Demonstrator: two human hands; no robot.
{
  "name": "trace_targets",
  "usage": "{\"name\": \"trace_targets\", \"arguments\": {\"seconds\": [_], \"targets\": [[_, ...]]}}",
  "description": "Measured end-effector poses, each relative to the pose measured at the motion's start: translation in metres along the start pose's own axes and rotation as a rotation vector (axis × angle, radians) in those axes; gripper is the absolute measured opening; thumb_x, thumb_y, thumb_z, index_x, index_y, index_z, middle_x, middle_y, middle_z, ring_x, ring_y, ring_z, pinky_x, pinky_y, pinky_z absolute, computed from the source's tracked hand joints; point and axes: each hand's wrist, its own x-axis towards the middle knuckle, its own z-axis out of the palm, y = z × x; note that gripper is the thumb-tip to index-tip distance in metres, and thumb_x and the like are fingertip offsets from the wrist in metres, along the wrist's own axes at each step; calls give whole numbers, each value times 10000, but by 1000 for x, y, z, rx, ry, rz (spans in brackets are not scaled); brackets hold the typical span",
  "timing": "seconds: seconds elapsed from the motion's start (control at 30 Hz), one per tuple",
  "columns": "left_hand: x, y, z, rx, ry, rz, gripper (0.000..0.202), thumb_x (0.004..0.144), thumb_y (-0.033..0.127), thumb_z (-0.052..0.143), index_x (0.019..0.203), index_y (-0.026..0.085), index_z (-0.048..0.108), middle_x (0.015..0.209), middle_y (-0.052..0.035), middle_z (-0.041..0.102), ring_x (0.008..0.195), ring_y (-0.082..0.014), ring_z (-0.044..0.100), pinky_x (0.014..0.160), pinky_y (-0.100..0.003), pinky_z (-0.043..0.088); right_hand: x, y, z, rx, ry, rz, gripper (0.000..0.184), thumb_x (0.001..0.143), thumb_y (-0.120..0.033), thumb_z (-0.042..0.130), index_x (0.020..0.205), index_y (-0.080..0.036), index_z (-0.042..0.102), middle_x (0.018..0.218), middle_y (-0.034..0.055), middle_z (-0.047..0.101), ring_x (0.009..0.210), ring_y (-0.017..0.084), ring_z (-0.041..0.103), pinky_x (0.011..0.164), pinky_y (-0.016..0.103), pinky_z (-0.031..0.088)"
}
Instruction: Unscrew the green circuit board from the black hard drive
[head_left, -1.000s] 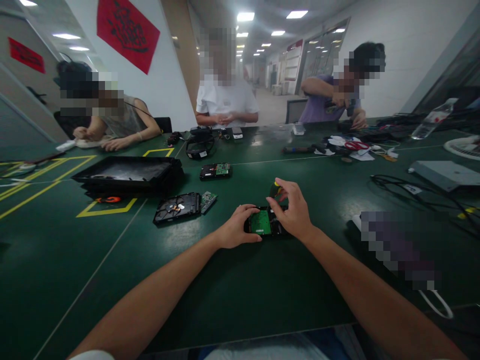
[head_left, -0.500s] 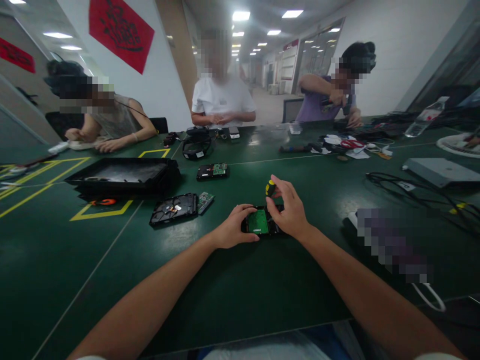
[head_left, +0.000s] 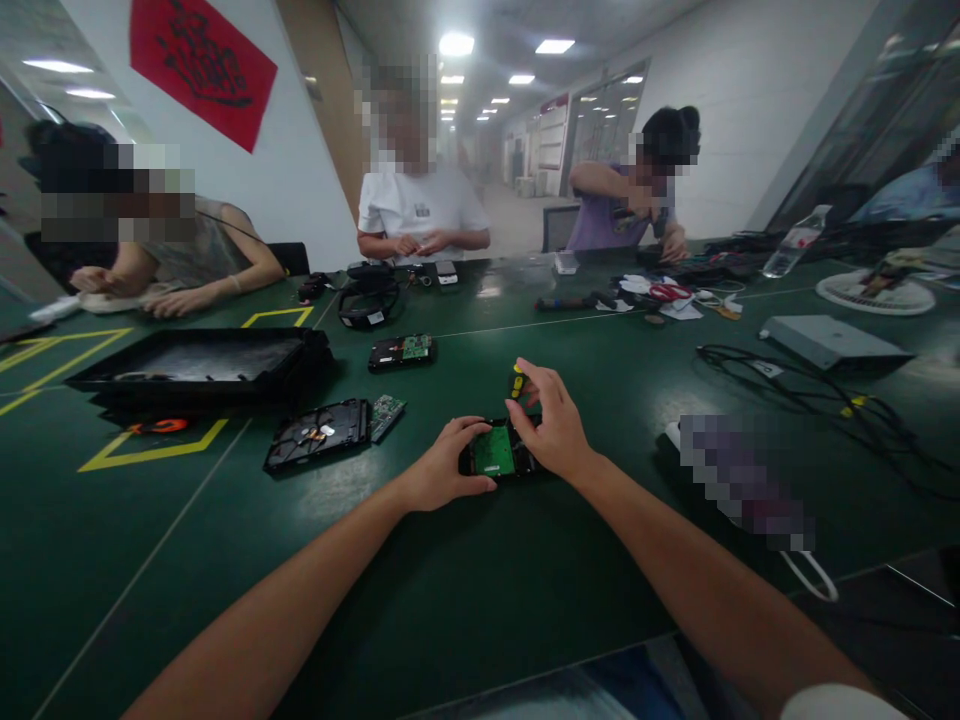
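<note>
A black hard drive with a green circuit board on top lies flat on the dark green table. My left hand grips its left end, fingers curled over the edge. Over the drive's right end, my right hand pinches a small screwdriver with a black and yellow handle, held upright with its tip down on the drive.
An opened drive and a loose green board lie to the left, near a black tray. Another drive sits farther back. Cables and a grey box are at the right. Three people work across the table.
The view has swung to the right, so everything sits further left in the picture. Both hands stay on the drive, and the screwdriver remains upright in my right hand.
</note>
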Motion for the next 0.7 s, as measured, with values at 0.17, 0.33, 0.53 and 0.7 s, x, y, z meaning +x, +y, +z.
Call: {"name": "trace_targets", "arguments": {"seconds": [0.17,0.33,0.53,0.7], "targets": [[1,0,1,-5,1,7,855,752,463,864,1494,274,482,1559,-137,418,1467,-374,408,1224,-568,368,0,-1,-1,5,-8,9,622,1000,-256,570,1565,-352,327,1343,111,542,1009,235,648,851,454,641],[0,1,0,5,-10,4,850,761,458,858,1495,265,475,1563,-137,411,1470,-365,406,1230,-559,365,-1,1,1,13,18,16,615,1008,-234,552,1569,-330,320,1360,124,545,1028,236,650,882,451,631],[0,-3,2,-17,19,10,845,750,457,866,1487,286,489,1562,-130,419,1467,-377,411,1225,-578,366,-2,2,2,-11,34,-4,625,990,-268,587,1556,-348,336,1343,115,552,980,234,669,875,470,640],[0,-4,1,-25,26,22,854,743,460,873,1489,294,492,1560,-124,422,1463,-376,411,1223,-581,365,-1,1,2,-15,24,3,633,1008,-244,531,1586,-354,298,1352,117,560,1040,257,657,879,475,639]]}}
